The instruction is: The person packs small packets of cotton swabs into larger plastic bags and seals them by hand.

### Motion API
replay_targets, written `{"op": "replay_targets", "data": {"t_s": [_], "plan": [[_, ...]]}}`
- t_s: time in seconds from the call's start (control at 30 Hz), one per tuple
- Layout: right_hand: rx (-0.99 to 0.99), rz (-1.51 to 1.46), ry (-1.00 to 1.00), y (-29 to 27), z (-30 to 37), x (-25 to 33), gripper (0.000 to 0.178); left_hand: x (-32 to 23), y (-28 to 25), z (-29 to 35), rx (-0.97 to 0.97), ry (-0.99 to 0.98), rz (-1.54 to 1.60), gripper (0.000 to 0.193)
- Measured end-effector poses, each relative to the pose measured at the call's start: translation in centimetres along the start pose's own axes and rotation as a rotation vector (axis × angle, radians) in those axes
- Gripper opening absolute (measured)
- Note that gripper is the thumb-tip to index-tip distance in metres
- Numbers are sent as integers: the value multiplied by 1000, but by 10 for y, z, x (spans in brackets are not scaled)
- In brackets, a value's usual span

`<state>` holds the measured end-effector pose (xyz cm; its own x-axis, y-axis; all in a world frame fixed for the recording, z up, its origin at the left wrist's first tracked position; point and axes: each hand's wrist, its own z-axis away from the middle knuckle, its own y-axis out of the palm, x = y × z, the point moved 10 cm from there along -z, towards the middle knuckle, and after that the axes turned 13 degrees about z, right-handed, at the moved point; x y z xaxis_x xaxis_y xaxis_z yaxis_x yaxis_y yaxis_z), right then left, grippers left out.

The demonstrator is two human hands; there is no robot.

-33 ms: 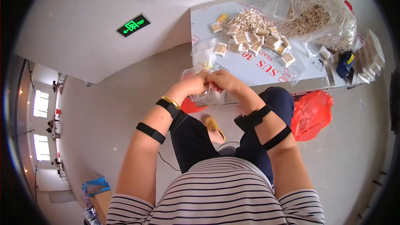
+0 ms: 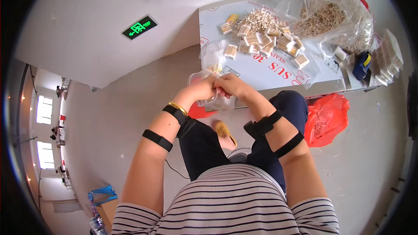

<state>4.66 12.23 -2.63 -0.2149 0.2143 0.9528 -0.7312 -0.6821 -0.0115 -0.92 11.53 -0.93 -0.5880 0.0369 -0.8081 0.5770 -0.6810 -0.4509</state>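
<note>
My left hand (image 2: 205, 88) and my right hand (image 2: 232, 85) meet at the table's near left corner, fingers closed against each other. Between and below them bunches a clear plastic bag (image 2: 197, 78), its thin film spilling out around the left hand. The fingertips partly cover one another, so any smaller item in the pinch is hidden. Just beyond the hands lies more clear plastic packaging (image 2: 213, 51) with something yellow in it. Farther off, small packs of cotton swabs (image 2: 252, 39) sit in front of a heap of loose cotton swabs (image 2: 261, 18).
A large clear bag of swabs (image 2: 324, 19) fills the table's far right. Near it are a blue and yellow tape dispenser (image 2: 361, 66) and a stack of clear packets (image 2: 389, 58). A red plastic bag (image 2: 326, 119) stands beside my right knee; a cardboard box (image 2: 108, 211) is at lower left.
</note>
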Motion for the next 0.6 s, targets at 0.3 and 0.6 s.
{"op": "replay_targets", "data": {"t_s": [0.3, 0.6], "plan": [[-386, 359, -225, 33, -6, 37, 32, 90, -26, 36, -244, -96, -155, 14], [-426, 696, -205, 12, 25, 81, 32, 148, -10, 31, -419, -247, 517, 17]]}}
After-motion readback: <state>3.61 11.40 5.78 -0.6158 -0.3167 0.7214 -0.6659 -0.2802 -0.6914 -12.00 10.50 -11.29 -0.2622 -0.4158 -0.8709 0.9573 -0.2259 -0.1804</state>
